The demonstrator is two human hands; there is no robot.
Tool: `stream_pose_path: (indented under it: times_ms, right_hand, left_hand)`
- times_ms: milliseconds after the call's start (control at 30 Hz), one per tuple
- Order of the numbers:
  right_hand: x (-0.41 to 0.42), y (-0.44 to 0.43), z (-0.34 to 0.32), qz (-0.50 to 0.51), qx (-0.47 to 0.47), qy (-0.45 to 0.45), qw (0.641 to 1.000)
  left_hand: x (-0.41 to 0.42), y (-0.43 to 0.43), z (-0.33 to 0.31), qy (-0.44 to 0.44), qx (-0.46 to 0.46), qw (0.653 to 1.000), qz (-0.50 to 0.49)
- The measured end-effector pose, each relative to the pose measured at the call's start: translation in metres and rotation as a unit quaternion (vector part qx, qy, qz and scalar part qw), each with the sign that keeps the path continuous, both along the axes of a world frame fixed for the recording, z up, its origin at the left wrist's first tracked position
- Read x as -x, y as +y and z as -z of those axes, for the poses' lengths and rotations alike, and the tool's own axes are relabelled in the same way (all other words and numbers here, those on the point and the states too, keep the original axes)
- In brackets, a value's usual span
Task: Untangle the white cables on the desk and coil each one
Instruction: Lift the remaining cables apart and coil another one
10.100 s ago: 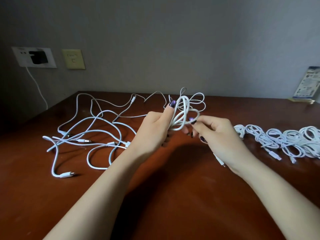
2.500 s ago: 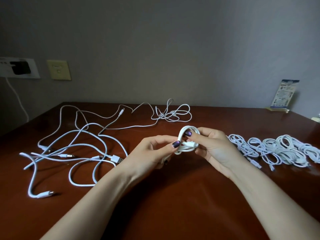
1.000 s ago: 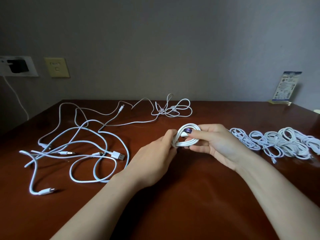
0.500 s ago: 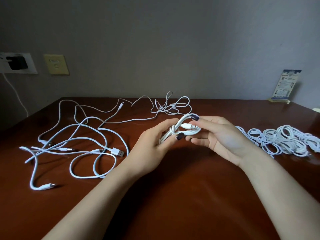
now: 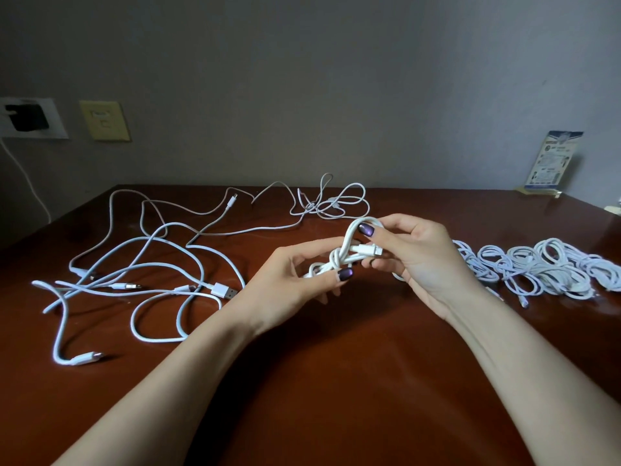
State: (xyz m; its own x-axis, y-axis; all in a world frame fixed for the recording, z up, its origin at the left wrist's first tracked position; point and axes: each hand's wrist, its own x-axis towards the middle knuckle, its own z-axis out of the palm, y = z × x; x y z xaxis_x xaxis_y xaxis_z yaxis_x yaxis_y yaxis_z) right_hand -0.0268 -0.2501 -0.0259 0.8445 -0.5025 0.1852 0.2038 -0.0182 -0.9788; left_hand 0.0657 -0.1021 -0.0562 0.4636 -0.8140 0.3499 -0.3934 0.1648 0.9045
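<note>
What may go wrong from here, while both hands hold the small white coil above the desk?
1. The plug end sticks out of the coil between the left hand and right hand; if it slips free, the loops may spring open.
2. The loose cables at the left of the desk cross each other; pulling one hard may tighten the tangle.

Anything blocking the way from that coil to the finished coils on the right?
Nothing visible. The coil, gripped by the left hand and right hand, is beside the row of coiled cables; the loose cables lie on the other side.
</note>
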Motion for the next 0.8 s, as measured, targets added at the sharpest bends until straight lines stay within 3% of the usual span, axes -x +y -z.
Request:
stream_pose_path:
  times_ms: [100, 233, 467, 700, 800]
  right_hand:
    - [-0.0005, -0.0006, -0.0006, 0.013, -0.001, -0.016, 1.000]
    - [0.0007, -0.0012, -0.0004, -0.023, 0.001, 0.000, 1.000]
    - [0.0080, -0.0077, -0.0034, -0.116, -0.015, 0.040, 0.992]
    - [0.0038, -0.0049, 0.0006, -0.073, 0.023, 0.028, 0.997]
    - [0.0011, -0.0049, 0.0013, -0.056, 0.021, 0.011, 0.998]
  left_hand:
    - [-0.0017, 0.0015, -0.0022, -0.007, 0.004, 1.000, -0.007]
    - [-0.0048, 0.0040, -0.0043, -0.119, 0.000, 0.990, -0.070]
    - [-0.0010, 0.0035, -0.0030, -0.069, -0.028, 0.997, -0.016]
    - [-0.0010, 0.0042, -0.0025, 0.002, -0.037, 0.999, -0.001]
    - [-0.0058, 0.0005, 0.0026, -0.090, -0.014, 0.992, -0.089]
